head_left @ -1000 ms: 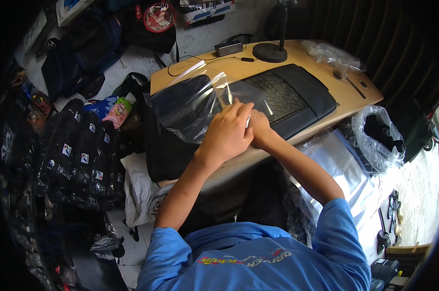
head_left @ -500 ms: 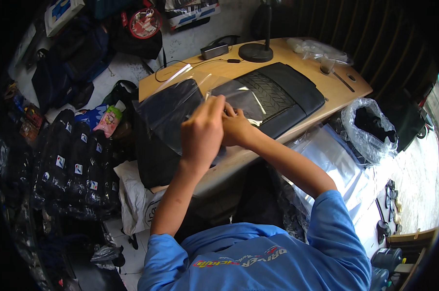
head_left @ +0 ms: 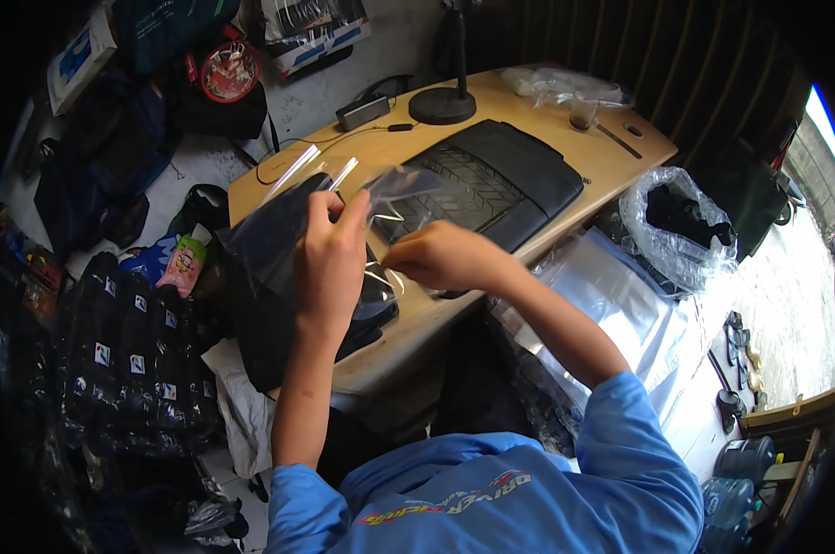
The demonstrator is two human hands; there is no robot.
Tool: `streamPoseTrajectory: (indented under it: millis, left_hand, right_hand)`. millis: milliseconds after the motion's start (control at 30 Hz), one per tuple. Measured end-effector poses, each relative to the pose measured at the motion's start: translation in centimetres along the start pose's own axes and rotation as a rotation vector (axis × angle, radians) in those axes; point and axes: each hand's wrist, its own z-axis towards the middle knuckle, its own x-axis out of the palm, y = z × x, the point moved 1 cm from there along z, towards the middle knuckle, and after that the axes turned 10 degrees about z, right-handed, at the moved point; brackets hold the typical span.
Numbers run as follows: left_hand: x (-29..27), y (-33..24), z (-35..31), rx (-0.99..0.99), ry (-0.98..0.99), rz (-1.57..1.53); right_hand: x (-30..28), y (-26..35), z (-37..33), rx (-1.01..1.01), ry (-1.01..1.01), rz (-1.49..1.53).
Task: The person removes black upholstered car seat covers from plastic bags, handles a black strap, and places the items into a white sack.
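Note:
A clear plastic bag (head_left: pixel 408 191) stretches between my two hands over the table's near left part. My left hand (head_left: pixel 332 263) is closed on the plastic, thumb and fingers pinched at its upper edge. My right hand (head_left: pixel 454 258) has its fingers curled in a pinch on the bag's near right side. Left of my left hand a dark flat piece (head_left: pixel 274 235) lies under shiny plastic. Beyond my right hand rests a black bag (head_left: pixel 537 171) with a chevron-patterned panel, lying flat.
On the wooden table (head_left: pixel 639 152) stand a lamp base (head_left: pixel 442 105), a small dark box (head_left: pixel 364 112) with a cable and a clear cup (head_left: pixel 582 113). Right of it lie clear plastic sheets (head_left: pixel 588 295) and an open plastic sack (head_left: pixel 634 212). Wrapped black goods (head_left: pixel 131 360) pile up at left.
My hands have moved apart, the left one leftward and the right one staying to the right, with the plastic stretched between them. The whole view has shifted slightly.

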Motion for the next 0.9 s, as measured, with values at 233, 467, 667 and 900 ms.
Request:
streamPoseTrajectory:
  millis: [233, 467, 667, 900]
  left_hand:
    - [0.4, -0.8, 0.3, 0.048, 0.018, -0.086]
    - [1.1, -0.5, -0.1, -0.017, 0.013, -0.153]
    - [1.4, 0.7, -0.3, -0.029, 0.017, -0.204]
    - [1.9, 0.7, -0.3, 0.022, 0.006, -0.301]
  right_hand:
    - [-14.1, -15.7, -7.7, 0.435, -1.04, -0.274]
    - [-16.6, -24.7, -8.7, 0.972, -0.505, -0.478]
    - [-19.1, -19.6, -12.6, 0.977, -0.375, 0.786]
    - [-14.6, -10.0, -21.7, 0.845, -0.747, 0.821]
